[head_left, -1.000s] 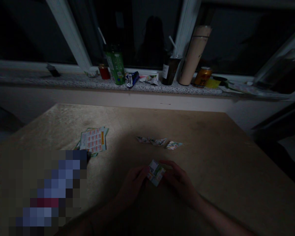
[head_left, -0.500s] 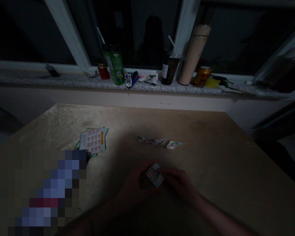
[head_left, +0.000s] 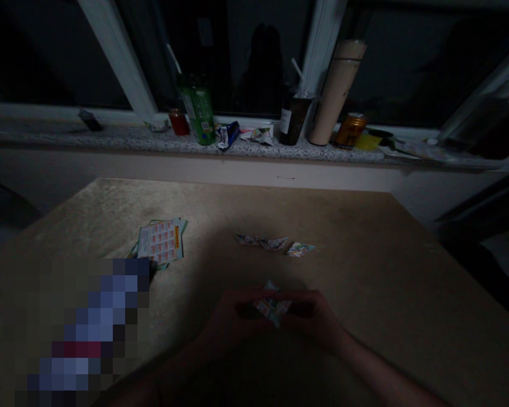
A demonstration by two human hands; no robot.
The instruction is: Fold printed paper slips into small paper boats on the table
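Observation:
Low over the near middle of the table, my left hand (head_left: pixel 237 311) and my right hand (head_left: pixel 311 311) pinch a small folded piece of printed paper (head_left: pixel 272 306) between them. Its printed folds stand partly opened, with one corner pointing away from me. Beyond my hands lie several small folded paper pieces: two boat-like ones (head_left: pixel 261 242) touching end to end, and a diamond-shaped one (head_left: pixel 300 249) to their right. A stack of printed paper sheets (head_left: pixel 160 242) rests on the left side. The light is dim, so the fingertips are hard to make out.
A pixelated area (head_left: pixel 102 316) hides the table's lower left. Along the granite windowsill (head_left: pixel 246 150) stand a green cup (head_left: pixel 201 113) with a straw, a dark drink cup (head_left: pixel 294 118), a tall pink flask (head_left: pixel 337 93), an orange can (head_left: pixel 350 131) and a red jar (head_left: pixel 178 122).
My right hand has come up level with my left, and both now grip opposite sides of the folded paper. The paper has turned and its folds have spread from a flat square.

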